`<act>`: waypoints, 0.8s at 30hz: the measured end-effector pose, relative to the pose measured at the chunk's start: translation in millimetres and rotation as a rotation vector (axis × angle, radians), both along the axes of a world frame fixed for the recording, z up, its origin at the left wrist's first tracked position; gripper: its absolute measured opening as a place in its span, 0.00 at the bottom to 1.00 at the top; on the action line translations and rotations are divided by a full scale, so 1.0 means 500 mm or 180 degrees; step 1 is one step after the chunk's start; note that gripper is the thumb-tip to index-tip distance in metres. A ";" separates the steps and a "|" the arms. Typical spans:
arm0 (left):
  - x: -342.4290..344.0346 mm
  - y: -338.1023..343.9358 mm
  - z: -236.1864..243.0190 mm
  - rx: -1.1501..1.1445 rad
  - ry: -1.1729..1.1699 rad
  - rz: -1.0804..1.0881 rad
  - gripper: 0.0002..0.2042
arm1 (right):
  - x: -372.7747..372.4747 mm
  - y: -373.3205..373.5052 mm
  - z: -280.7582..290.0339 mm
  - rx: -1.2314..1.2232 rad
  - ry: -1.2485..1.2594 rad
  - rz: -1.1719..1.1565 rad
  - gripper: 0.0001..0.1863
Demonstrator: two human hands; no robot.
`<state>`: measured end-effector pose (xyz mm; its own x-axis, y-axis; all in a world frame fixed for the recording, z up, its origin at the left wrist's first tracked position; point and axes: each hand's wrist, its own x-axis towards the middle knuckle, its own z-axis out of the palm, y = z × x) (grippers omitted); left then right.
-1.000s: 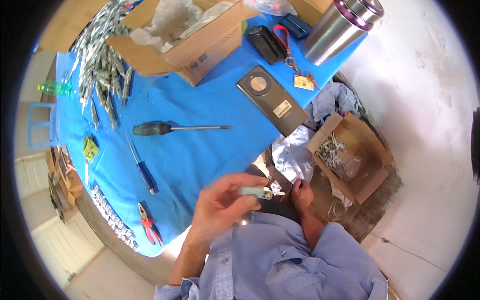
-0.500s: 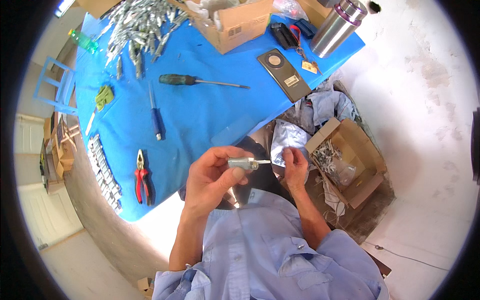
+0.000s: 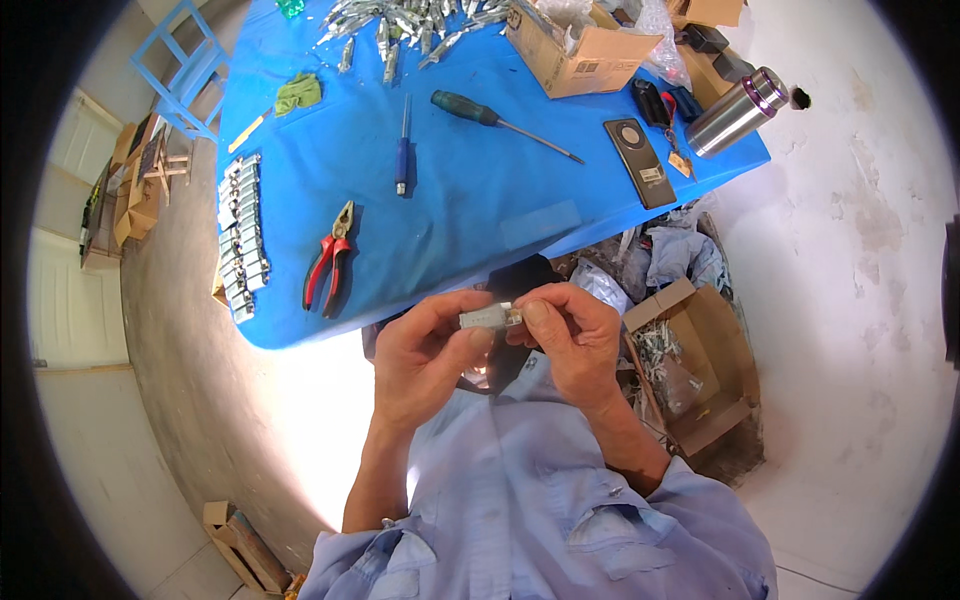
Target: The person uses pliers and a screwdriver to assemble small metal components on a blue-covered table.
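Note:
Between the thumb and fingers of my left hand (image 3: 425, 345) is a small grey metal cylinder-shaped part (image 3: 484, 318), held crosswise in front of my shirt. My right hand (image 3: 575, 335) pinches at the part's brassy right end, and its fingertips hide the thin white pin there. Both hands are closed and nearly meet, just off the table's near edge. On the blue-covered table (image 3: 440, 240) beyond them lie red-handled pliers (image 3: 329, 262), a blue-handled screwdriver (image 3: 403, 160) and a longer dark-handled screwdriver (image 3: 495, 120).
Rows of similar grey parts (image 3: 240, 240) line the table's left edge; a heap of metal parts (image 3: 400, 25) lies at the back. A cardboard box (image 3: 575, 65), phone (image 3: 640, 160) and steel flask (image 3: 735, 112) occupy the right. An open carton (image 3: 715, 360) stands below, right.
My right hand has come up and left from beside the carton to the end of the grey part. The view has shifted, so the table sits higher and farther right.

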<state>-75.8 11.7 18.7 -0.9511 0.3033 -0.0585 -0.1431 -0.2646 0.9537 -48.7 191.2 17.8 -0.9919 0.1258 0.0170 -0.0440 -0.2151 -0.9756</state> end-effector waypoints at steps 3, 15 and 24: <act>0.020 0.006 -0.002 -0.0066 0.0140 0.0225 0.15 | 0.012 -0.012 0.008 -0.0129 0.0028 -0.0046 0.07; 0.055 0.015 -0.027 0.0880 -0.0347 0.0237 0.11 | 0.060 -0.044 -0.022 0.0040 0.0549 -0.0217 0.05; 0.071 0.001 -0.043 0.0863 -0.0184 0.0356 0.13 | 0.067 -0.060 -0.029 -0.0408 0.0082 -0.0151 0.06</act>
<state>-40.3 12.4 -2.9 -0.9769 0.2089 -0.0446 -0.1506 -0.5259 0.8371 -15.1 161.0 3.1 -0.9843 0.1752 0.0233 -0.0818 -0.3349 -0.9387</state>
